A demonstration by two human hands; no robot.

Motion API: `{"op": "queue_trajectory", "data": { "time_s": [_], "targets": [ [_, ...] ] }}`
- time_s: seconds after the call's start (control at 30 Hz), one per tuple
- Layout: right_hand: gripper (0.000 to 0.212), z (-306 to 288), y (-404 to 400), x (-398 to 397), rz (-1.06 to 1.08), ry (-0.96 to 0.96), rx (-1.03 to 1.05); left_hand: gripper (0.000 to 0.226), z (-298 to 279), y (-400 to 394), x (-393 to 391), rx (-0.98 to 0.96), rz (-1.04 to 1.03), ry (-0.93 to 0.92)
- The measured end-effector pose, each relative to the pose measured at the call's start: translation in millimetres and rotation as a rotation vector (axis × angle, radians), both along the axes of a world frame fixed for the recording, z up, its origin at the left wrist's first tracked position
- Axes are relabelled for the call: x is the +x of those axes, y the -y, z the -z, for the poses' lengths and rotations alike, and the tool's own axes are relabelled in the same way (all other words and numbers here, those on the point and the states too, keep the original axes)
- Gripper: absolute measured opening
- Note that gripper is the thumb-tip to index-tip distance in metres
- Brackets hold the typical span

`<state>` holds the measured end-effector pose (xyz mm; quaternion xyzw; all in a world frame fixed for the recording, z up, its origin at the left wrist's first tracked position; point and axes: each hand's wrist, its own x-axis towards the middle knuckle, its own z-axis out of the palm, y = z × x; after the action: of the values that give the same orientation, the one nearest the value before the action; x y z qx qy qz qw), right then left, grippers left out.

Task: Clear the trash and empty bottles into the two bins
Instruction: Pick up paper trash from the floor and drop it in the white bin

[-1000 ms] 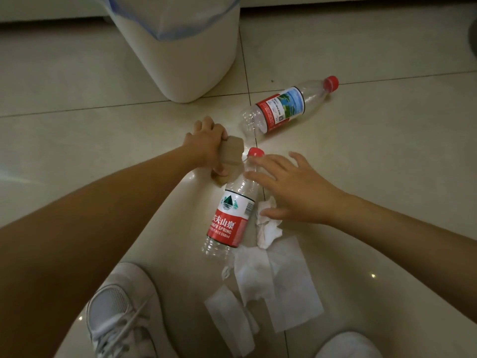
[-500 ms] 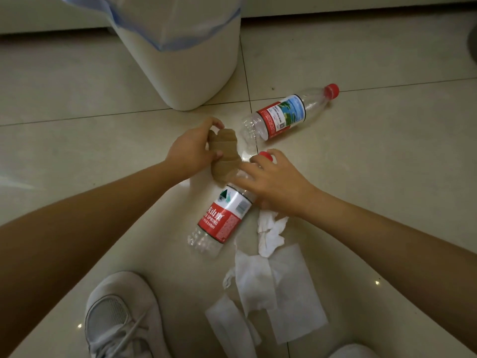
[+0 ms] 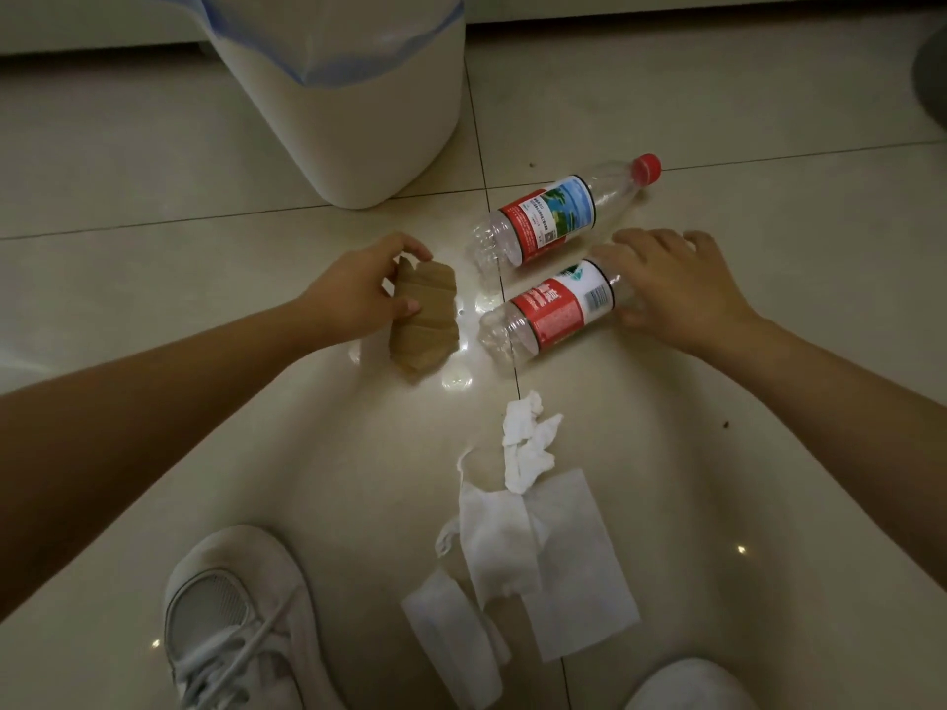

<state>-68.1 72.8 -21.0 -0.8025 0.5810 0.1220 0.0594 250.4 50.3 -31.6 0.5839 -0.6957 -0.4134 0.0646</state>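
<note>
My left hand (image 3: 358, 294) grips a crumpled brown cardboard piece (image 3: 425, 320) just above the tiled floor. My right hand (image 3: 671, 284) grips the neck end of an empty clear bottle with a red and white label (image 3: 553, 315), which lies on the floor; its cap is hidden under my palm. A second empty bottle with a red cap (image 3: 558, 212) lies just behind it, untouched. Several white tissues (image 3: 528, 535) lie on the floor nearer to me. A white bin with a blue liner (image 3: 358, 125) stands at the back, left of the bottles.
My white shoes (image 3: 235, 622) stand at the bottom of the view, one at the left and one at the bottom right. A wall base runs along the back. Only one bin shows.
The near bottle has swung round under my right hand, its neck now pointing right, parallel to the far bottle. My left hand has turned the cardboard so it shows more fully.
</note>
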Motion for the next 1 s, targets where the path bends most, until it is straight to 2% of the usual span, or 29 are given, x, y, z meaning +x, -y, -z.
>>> {"op": "queue_trajectory", "data": {
  "time_s": [0.13, 0.27, 0.33, 0.4, 0.57, 0.73, 0.87, 1.0],
  "targets": [
    [0.072, -13.9, 2.7, 26.5, -0.132, 0.066, 0.010, 0.046, -5.7, -7.6, -2.9, 0.022, 0.006, -0.009],
    [0.045, -30.0, 16.8, 69.0, -0.362, 0.151, 0.090, 0.046, -10.2, -19.6, 9.7, 0.033, -0.031, 0.015],
    [0.038, -31.5, 28.3, 91.0, -0.457, 0.192, 0.218, 0.046, -7.1, -30.8, 19.6, 0.031, -0.062, 0.029],
    [0.038, -33.1, 34.0, 111.0, -0.479, 0.195, 0.340, 0.046, -4.3, -44.6, 30.0, 0.027, -0.116, 0.048],
    [0.037, -35.5, 4.0, 116.9, -0.514, 0.244, 0.404, 0.044, -0.8, -80.1, 34.6, 0.042, -0.134, 0.000],
    [0.053, -35.2, -45.9, 83.5, -0.549, 0.112, 0.418, 0.043, 23.6, -115.5, 23.5, 0.102, 0.069, -0.090],
    [0.071, -33.3, -90.7, 60.6, -0.484, 0.141, 0.413, 0.041, 31.1, -145.8, 22.3, 0.106, 0.001, -0.149],
    [0.093, -17.5, -132.1, 63.0, -0.443, 0.059, 0.448, 0.042, 26.4, -168.4, 14.4, 0.159, 0.097, -0.129]
  ]
}}
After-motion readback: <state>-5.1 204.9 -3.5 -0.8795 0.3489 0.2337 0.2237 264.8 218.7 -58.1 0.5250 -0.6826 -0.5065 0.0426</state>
